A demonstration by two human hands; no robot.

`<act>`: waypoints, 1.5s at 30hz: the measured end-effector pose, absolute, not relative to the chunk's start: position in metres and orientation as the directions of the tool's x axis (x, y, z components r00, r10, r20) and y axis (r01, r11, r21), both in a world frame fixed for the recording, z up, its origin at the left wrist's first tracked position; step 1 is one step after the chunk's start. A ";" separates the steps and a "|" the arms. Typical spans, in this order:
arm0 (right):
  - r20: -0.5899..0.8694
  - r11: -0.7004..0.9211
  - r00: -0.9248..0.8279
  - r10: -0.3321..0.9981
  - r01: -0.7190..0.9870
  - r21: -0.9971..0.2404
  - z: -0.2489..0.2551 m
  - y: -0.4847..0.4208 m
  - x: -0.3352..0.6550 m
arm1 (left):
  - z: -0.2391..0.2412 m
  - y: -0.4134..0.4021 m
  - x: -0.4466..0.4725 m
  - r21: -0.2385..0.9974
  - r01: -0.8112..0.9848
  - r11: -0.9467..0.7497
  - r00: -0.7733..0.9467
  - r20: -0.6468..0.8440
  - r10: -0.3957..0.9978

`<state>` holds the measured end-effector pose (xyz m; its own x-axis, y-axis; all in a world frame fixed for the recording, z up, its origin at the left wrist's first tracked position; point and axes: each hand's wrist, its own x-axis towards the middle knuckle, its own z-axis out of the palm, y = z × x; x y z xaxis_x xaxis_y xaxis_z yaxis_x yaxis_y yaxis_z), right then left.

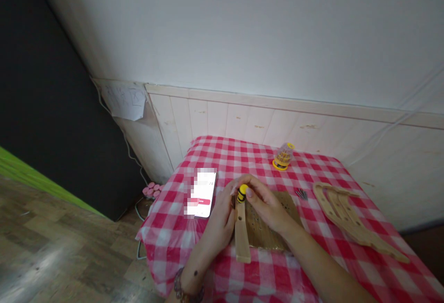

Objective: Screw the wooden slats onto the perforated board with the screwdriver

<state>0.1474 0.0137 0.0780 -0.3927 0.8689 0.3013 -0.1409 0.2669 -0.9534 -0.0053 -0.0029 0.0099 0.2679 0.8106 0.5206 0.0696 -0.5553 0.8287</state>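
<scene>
From my remote position I record work in hand at a wooden bar (243,243), which stands partly over a brown board (265,236) on the checked tablecloth (222,155). The right hand (262,203) grips a yellow-and-black screwdriver (242,193) by its cap between thumb and fingers, at the bar's far end. The left hand (224,208) is curled beside that same end; I cannot tell whether it holds the bar, the driver or both.

Progress, in my judgement: one fastening appears to be under way, but the driver's tip is hidden and I cannot confirm a seated screw. A hole in the bar, nearer the wearer, shows no driver in it. Outstanding, as I judge it: several loose dark screws (302,194) lie unused right of the board, and the curved wooden frame (342,217) lies apart, unjoined to the bar.
</scene>
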 end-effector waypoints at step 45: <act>0.332 0.301 -0.318 0.888 -0.144 -0.943 0.073 0.017 0.150 | 0.008 -0.004 -0.006 0.832 0.082 -0.549 0.272 0.512 0.815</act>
